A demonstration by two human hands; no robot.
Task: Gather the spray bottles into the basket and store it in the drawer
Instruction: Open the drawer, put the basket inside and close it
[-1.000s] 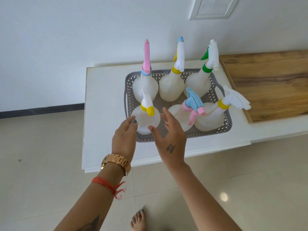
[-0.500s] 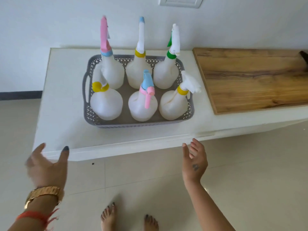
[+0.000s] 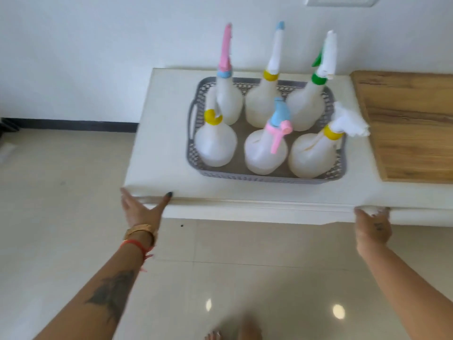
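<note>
A grey perforated basket (image 3: pixel 267 179) stands on the white cabinet top (image 3: pixel 159 143). Several white spray bottles stand upright inside it in two rows, among them one with a pink head (image 3: pixel 229 101) at the back left and one with a blue and pink head (image 3: pixel 266 153) at the front middle. My left hand (image 3: pixel 142 207) rests spread at the cabinet's front left corner, its thumb on the top edge. My right hand (image 3: pixel 372 224) has its fingers curled on the drawer front (image 3: pixel 269 209) further right. Both hands are apart from the basket.
A wooden panel (image 3: pixel 411 123) adjoins the white top on the right. A white wall runs behind, with a dark skirting (image 3: pixel 73 123) at the left. Glossy beige floor tiles lie below, and my bare feet (image 3: pixel 232 334) show at the bottom edge.
Both hands left the front left bottle in the basket, dropped down and spread apart, then came up to the cabinet's front edge. The view has shifted closer and lower.
</note>
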